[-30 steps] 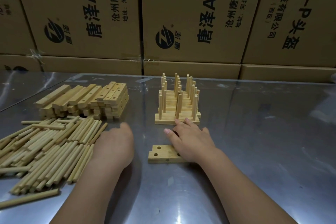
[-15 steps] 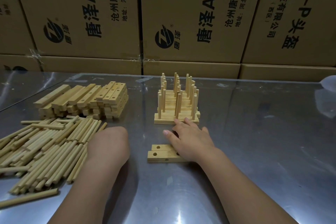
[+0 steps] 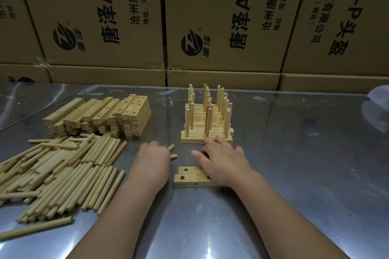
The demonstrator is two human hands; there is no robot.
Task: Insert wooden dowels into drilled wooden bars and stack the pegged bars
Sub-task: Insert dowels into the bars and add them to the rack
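Cardboard boxes (image 3: 210,17) stand behind the pegged stack (image 3: 197,139) on the table (image 3: 294,174). Loose dowels (image 3: 59,174) and unpegged bars (image 3: 101,115) lie left of the stack. Right hand (image 3: 223,160), fingers spread, rests on two drilled bars (image 3: 187,177) just in front, with one fingertip touching the stack's base. Left hand (image 3: 152,160), front-left, grips held dowels (image 3: 173,155), two ends showing.

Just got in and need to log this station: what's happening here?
A person is pegging wooden bars at a metal table. The left hand grips a couple of dowels, ends poking out, beside the dowel pile. The right hand rests on two empty drilled bars, fingertips at the foot of the pegged stack. More unpegged bars wait at the back left.
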